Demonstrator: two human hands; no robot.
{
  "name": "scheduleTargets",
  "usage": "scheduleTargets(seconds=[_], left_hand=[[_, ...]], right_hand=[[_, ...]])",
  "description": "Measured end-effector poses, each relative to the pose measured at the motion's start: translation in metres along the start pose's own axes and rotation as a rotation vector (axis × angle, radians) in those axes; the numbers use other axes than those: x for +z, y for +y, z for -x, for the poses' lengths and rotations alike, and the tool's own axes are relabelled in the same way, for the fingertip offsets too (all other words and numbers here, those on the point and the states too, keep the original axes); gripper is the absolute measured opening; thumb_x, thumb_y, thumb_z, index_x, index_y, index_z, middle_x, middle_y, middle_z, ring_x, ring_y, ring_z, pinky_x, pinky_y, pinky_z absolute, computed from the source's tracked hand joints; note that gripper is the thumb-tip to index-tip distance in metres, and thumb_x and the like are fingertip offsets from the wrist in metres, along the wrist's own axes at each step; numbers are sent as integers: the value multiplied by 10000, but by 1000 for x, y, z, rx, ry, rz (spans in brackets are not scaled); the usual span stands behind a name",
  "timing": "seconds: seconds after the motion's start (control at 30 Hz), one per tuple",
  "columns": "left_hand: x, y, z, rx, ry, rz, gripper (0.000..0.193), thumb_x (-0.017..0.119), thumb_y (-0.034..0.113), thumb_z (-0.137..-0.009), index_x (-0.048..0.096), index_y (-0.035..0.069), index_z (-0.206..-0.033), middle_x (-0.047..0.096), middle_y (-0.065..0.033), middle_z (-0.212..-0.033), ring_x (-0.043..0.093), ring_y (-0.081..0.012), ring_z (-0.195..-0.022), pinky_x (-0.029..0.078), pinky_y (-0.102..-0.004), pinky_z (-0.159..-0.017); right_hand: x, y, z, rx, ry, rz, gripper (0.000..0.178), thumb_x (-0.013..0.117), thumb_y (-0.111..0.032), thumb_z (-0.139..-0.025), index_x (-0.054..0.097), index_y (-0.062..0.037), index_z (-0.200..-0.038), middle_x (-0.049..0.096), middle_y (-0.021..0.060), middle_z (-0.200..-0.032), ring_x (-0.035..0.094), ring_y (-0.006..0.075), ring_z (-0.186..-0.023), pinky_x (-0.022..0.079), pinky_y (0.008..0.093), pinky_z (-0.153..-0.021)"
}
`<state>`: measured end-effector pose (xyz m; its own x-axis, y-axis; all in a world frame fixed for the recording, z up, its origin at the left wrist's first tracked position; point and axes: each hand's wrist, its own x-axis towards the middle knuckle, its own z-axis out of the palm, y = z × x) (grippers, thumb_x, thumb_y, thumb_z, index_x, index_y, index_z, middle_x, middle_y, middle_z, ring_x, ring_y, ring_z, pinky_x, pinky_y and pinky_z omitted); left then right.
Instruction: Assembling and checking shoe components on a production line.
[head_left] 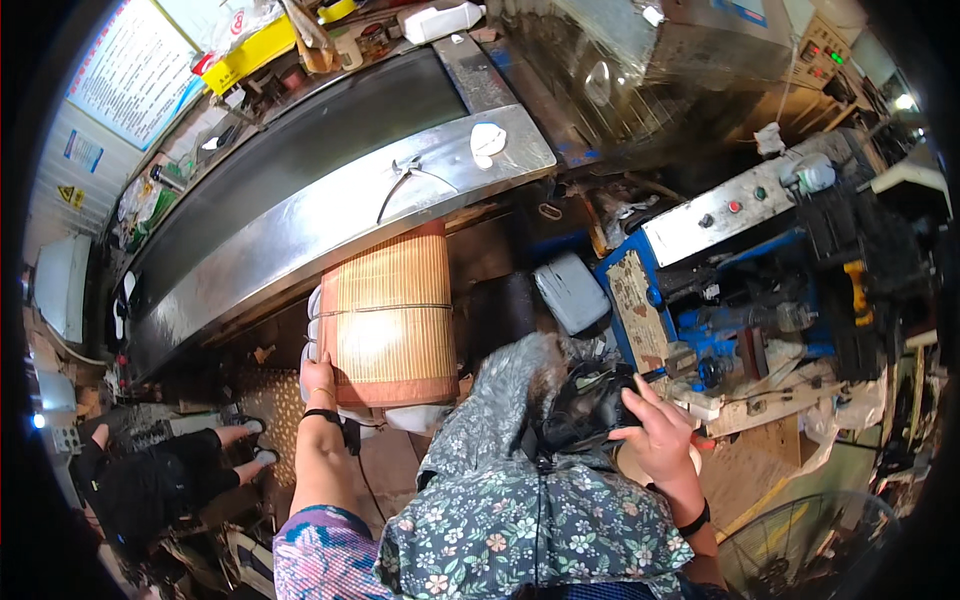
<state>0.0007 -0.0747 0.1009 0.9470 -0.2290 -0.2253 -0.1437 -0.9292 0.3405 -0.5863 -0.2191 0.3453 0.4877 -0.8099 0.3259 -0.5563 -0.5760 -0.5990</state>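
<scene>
My left hand (318, 380) is closed on the near left edge of a bamboo-slat seat mat (385, 310) with a brown border. A dark cord runs across the mat, and pale cushion edges show beneath it. On the right, my right hand (660, 435) has its fingers and thumb curled at the side of a black shiny bundle (580, 405), whose exact kind I cannot make out. That bundle lies over a grey floral cloth (500, 400) by my lap. A dark floral apron (520, 525) covers my front.
Ahead is a long dark conveyor belt (330, 130) with a metal edge (400, 190); cutters (408, 170) and a white lump (487, 140) lie on the edge. A blue machine with a button panel (730, 205) stands right. A person in black (150, 480) is at the lower left.
</scene>
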Motion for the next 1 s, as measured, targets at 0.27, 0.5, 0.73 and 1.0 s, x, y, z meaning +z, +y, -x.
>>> scheduleTargets(seconds=[0.27,0.5,0.73,1.0], left_hand=[[46,46,61,138,229,-401,431,596,314,-890,562,64,-1240,556,-215,-1260,564,-380,-1141,483,-471,-931],[58,110,92,571,-263,-27,608,729,375,-826,569,50,-1315,391,-319,-1440,369,-467,-1336,328,-517,-1116],[22,230,-2,834,-298,-263,619,704,354,-842,520,61,-1355,357,-262,-1497,322,-443,-1379,307,-482,-1151],[51,317,-168,1584,-325,-437,779,577,551,-877,389,75,-1464,322,-239,-1526,323,-423,-1399,279,-475,-1158]], right_hand=[[-8,33,-78,-167,8,-71,537,850,-332,-668,711,-28,-1088,681,221,-1139,693,317,-786,555,348,-695],[36,53,-147,-62,-36,-186,438,835,-273,-713,715,-48,-1069,693,237,-1065,705,332,-805,570,367,-705],[126,75,-211,203,-92,-289,357,770,-325,-815,722,-73,-1063,699,224,-900,690,365,-789,552,402,-674],[205,79,-256,496,-65,-328,297,776,-212,-801,726,-69,-1056,695,224,-903,687,380,-820,545,394,-692]])
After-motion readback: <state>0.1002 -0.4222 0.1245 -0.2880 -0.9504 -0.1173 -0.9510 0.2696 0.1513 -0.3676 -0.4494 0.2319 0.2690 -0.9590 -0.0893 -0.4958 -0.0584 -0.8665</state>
